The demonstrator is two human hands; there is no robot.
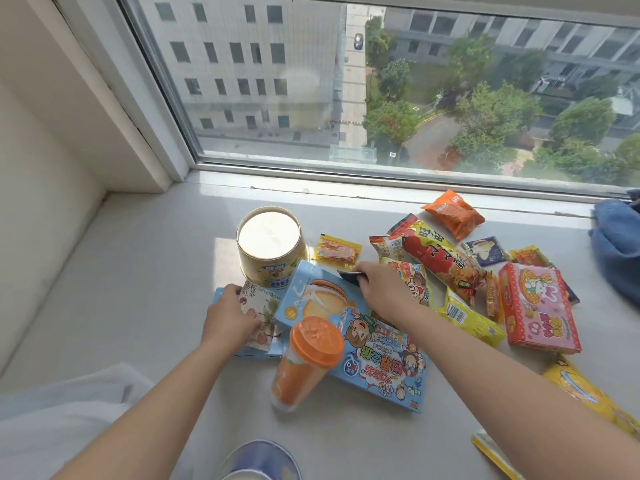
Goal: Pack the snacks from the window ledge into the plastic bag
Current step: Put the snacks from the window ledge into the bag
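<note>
The blue cloth [620, 247] is cut by the right edge. The yellow packet [585, 393] also runs out there. The right hand [377, 285] hides most of a small dark packet [349, 274].

The snacks lay on the window ledge [145, 271], spread from its middle toward the right end. A round tub [270, 244] stood nearest the left, well back from the front edge. Just in front of it lay a tea box [258, 306] and a biscuit box [318, 299], side by side. A lidded cup [308, 355] stood in front of them, on a big flat box [384, 368]. A small packet [337, 251] lay right of the tub. Farther right lay a long bag [440, 261] and, beside it, a bunny box [538, 306]. A puffed bag [453, 213] lay by the back edge.
</note>
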